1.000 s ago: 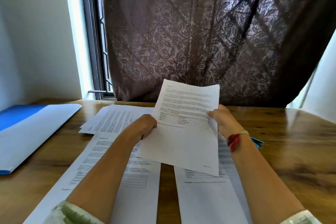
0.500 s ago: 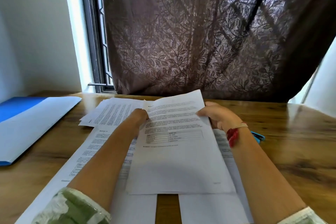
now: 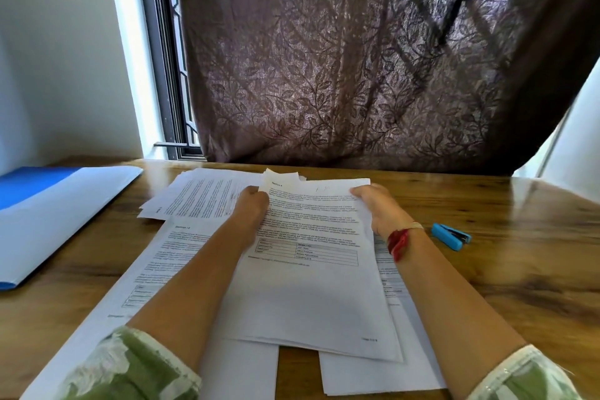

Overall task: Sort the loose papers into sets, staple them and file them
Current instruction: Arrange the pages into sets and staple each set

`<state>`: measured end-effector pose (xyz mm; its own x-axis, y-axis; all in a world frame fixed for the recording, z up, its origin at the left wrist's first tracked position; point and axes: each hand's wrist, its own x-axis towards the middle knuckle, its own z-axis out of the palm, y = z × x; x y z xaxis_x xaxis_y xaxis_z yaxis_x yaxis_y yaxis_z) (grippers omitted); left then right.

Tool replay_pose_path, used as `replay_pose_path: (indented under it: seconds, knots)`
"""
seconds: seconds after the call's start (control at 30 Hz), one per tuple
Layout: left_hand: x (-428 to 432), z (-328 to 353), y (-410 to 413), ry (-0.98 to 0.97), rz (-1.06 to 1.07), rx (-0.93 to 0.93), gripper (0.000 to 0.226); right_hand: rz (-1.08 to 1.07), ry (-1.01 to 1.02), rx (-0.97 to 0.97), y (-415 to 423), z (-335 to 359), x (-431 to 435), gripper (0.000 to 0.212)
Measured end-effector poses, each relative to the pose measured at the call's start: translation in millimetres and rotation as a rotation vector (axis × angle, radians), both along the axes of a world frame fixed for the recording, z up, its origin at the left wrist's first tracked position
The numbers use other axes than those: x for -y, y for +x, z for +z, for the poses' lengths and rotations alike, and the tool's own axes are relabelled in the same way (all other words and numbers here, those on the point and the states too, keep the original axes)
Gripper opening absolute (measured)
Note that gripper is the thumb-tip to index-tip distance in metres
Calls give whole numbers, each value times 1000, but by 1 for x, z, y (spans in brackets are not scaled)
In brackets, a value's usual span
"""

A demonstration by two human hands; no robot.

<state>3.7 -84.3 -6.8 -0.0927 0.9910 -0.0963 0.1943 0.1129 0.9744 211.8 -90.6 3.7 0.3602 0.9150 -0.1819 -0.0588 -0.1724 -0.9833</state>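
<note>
My L hand (image 3: 251, 206) & R hand (image 3: 378, 209) both grip the paper set (image 3: 311, 295) at its top corners, low over sheets (image 3: 181, 256) on wood table (image 3: 535, 269). Stapler (image 3: 451, 236) at R, folder (image 3: 58, 214) at L; curtain (image 3: 357, 58) & window (image 3: 162, 58) behind.

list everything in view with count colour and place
held sheets: a few, white printed, centre
far pile: one, white, table's far middle
left pile: one, white, near left
right pile: one, white, under held sheets
folder: one, blue and white, table's left
stapler: one, blue, table's right
table: one, brown wood, underneath
curtain: one, dark brown, behind table
window: one, dark frame, left of curtain
wrist band: one, red, right wrist
left grip: one hand, holds sheets' top left
right grip: one hand, holds sheets' top right
</note>
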Motion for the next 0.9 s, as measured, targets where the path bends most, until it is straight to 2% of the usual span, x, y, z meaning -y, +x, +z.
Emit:
replay_pose_path:
  seconds: [0.2, 0.33, 0.43, 0.7, 0.9]
  knots:
    - [-5, -10, 1, 70, 32, 46, 27, -10, 17, -30, 5, -2, -4, 27]
    - [-8, -3, -10, -96, 22, 167, 33, -1, -12, -49, 11, -4, -6, 25]
    - [-11, 1, -19, -142, -94, 273, 31, 10, -27, -72, 14, -4, -7, 27]
    - [-5, -1, -11, -95, -215, 98, 35, -46, 12, -129, 23, -3, -8, 22]
    - [-5, -1, -9, -89, -166, 130, 33, -27, -37, -128, 23, -6, -8, 27]
